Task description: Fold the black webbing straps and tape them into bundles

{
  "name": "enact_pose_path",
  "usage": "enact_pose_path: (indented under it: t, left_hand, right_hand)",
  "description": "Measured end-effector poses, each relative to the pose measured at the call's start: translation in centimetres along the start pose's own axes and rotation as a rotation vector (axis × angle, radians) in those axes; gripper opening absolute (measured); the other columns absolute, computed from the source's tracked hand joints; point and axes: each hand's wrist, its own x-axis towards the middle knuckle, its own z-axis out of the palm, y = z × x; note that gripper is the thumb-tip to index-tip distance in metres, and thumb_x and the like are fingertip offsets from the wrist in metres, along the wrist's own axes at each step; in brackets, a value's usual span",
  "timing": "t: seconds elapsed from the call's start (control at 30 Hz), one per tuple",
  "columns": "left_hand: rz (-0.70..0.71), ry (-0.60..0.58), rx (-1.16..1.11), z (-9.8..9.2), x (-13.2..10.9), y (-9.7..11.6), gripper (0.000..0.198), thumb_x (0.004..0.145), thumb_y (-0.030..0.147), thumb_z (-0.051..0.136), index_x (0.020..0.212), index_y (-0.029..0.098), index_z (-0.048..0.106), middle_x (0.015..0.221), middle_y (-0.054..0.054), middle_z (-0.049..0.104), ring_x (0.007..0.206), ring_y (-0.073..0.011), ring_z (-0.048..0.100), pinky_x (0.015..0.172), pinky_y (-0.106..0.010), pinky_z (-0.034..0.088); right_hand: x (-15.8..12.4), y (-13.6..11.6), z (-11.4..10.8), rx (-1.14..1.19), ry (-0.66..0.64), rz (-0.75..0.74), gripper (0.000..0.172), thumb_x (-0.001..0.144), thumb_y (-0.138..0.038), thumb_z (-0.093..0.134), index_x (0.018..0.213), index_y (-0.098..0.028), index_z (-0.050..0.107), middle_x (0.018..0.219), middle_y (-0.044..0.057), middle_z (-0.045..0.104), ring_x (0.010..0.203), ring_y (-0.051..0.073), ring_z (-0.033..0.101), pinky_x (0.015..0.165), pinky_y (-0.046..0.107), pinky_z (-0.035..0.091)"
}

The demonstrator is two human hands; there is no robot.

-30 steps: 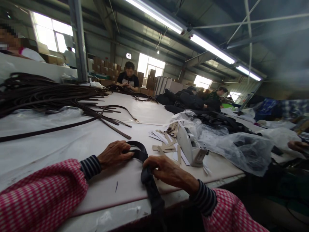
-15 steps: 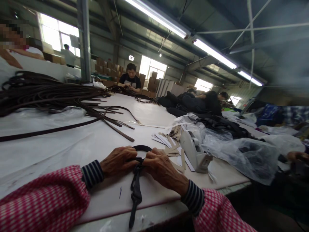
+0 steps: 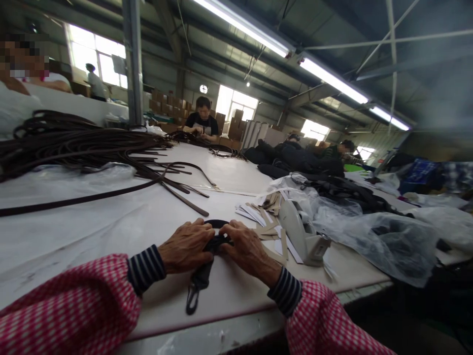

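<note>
A black strap [image 3: 201,277] lies bunched between my two hands on the white tabletop. Its upper part makes a curved loop behind the fingers, and a dark snap hook [image 3: 191,299] hangs from the near end toward the table edge. My left hand [image 3: 185,245] is closed on the strap from the left, thumb over the bunched part. From the right, my right hand [image 3: 247,250] pinches the same bunch, its fingertips close to the left ones. The fingers hide how the strap is folded there.
Dark brown straps [image 3: 84,148] are heaped at the left. To the right stand a grey tape dispenser [image 3: 297,231], beige and white paper strips [image 3: 264,227], crumpled clear plastic [image 3: 388,241] and black goods [image 3: 295,160]. A co-worker [image 3: 202,121] sits across the table.
The strap's hanging end has been drawn up and swung left, so the hook now lies nearer my left hand. Both hands stay on the strap and sit slightly closer together.
</note>
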Motion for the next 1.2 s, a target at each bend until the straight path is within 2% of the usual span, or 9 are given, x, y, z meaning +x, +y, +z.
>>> enact_pose_path:
  t: [0.07,0.27,0.4,0.5,0.67,0.8,0.93,1.07,1.2]
  left_hand:
    - [-0.008,-0.024,0.032,-0.1,0.1,-0.3,0.012,0.082,0.018,0.061,0.094,0.019,0.058,0.103,-0.008,0.063,0.098,-0.0302,0.057,0.083,-0.043,0.046]
    - [0.079,0.001,0.022,0.0,0.5,-3.3,0.033,0.075,0.001,0.048,0.099,0.021,0.058,0.102,-0.005,0.063,0.100,-0.0258,0.057,0.083,-0.038,0.045]
    - [0.140,0.049,-0.078,1.2,0.5,-4.3,0.014,0.087,0.019,0.059,0.101,0.020,0.057,0.102,-0.005,0.061,0.097,-0.0248,0.057,0.086,-0.037,0.045]
    - [0.147,0.119,-0.134,2.0,0.6,-4.0,0.010,0.095,0.029,0.056,0.094,0.019,0.057,0.098,-0.006,0.062,0.097,-0.0251,0.055,0.086,-0.037,0.045]
    - [0.166,0.159,-0.164,2.2,0.9,-3.7,0.011,0.096,0.022,0.051,0.098,0.019,0.062,0.101,-0.006,0.065,0.098,-0.0238,0.057,0.087,-0.036,0.045]
    - [0.157,0.149,-0.076,2.0,1.1,-4.1,0.016,0.098,0.026,0.052,0.105,0.021,0.065,0.104,-0.006,0.067,0.096,-0.0245,0.060,0.086,-0.037,0.044]
    - [0.155,0.153,-0.126,2.3,1.1,-4.8,0.016,0.097,0.025,0.050,0.107,0.019,0.063,0.103,-0.007,0.065,0.095,-0.0239,0.061,0.085,-0.035,0.045]
    - [0.167,0.169,-0.173,2.7,1.0,-5.1,0.016,0.098,0.026,0.048,0.106,0.020,0.060,0.103,-0.007,0.062,0.096,-0.0235,0.060,0.086,-0.035,0.046]
    - [0.112,0.228,-0.211,2.9,0.8,-4.8,0.005,0.093,0.023,0.051,0.096,0.020,0.053,0.096,-0.004,0.057,0.086,-0.0214,0.059,0.079,-0.033,0.046]
  right_hand:
    - [0.3,0.3,0.0,-0.042,0.026,-0.038,0.018,0.086,-0.031,0.076,0.096,-0.020,0.067,0.107,0.005,0.058,0.101,0.021,0.052,0.080,0.031,0.041]
    - [1.3,2.6,1.0,0.059,-0.012,-0.098,0.015,0.085,-0.030,0.078,0.087,-0.019,0.067,0.101,0.003,0.059,0.100,0.019,0.050,0.085,0.031,0.040]
    - [1.8,3.2,1.4,0.017,-0.040,-0.073,0.016,0.089,-0.034,0.073,0.087,-0.019,0.067,0.090,0.002,0.062,0.093,0.019,0.052,0.079,0.032,0.035]
    - [2.1,2.9,1.2,0.005,-0.045,-0.016,0.020,0.087,-0.035,0.074,0.099,-0.022,0.066,0.086,0.000,0.062,0.087,0.019,0.055,0.077,0.032,0.034]
    - [3.1,2.0,0.3,0.082,-0.034,0.080,0.076,0.079,-0.032,0.077,0.144,-0.023,0.039,0.110,0.006,0.060,0.094,0.022,0.059,0.080,0.033,0.042]
    - [4.5,2.0,-0.5,0.064,-0.105,0.128,0.098,0.072,-0.041,0.081,0.153,-0.023,0.030,0.126,0.013,0.054,0.105,0.027,0.059,0.084,0.035,0.045]
    - [5.6,2.4,-1.1,0.043,-0.228,0.103,0.076,0.072,-0.047,0.080,0.138,-0.021,0.053,0.112,0.009,0.064,0.096,0.025,0.062,0.078,0.032,0.044]
    - [6.0,2.0,-1.2,0.021,-0.250,0.140,0.075,0.072,-0.050,0.079,0.138,-0.025,0.054,0.097,0.005,0.070,0.085,0.022,0.064,0.069,0.029,0.041]
    - [5.6,0.7,-0.8,-0.142,-0.260,0.140,0.033,0.079,-0.043,0.073,0.108,-0.026,0.072,0.095,0.005,0.073,0.089,0.024,0.066,0.070,0.030,0.039]
